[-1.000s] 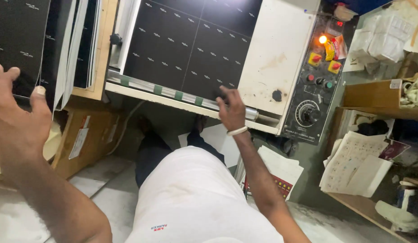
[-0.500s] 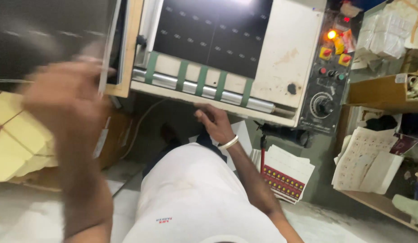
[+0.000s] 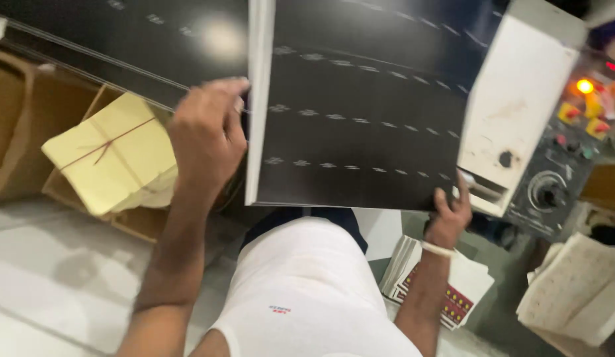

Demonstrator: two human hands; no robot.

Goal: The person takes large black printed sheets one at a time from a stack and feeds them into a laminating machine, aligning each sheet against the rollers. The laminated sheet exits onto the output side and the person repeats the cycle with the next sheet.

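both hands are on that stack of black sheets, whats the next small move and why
Probably square up the stack of black sheets before moving it. The left hand grips the white left edge and the right hand holds the lower right corner beside the machine's control panel, and the stack sits tilted.

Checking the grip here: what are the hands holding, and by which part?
Both hold the stack of black sheets: left hand at its white left edge, right hand at the lower right corner.
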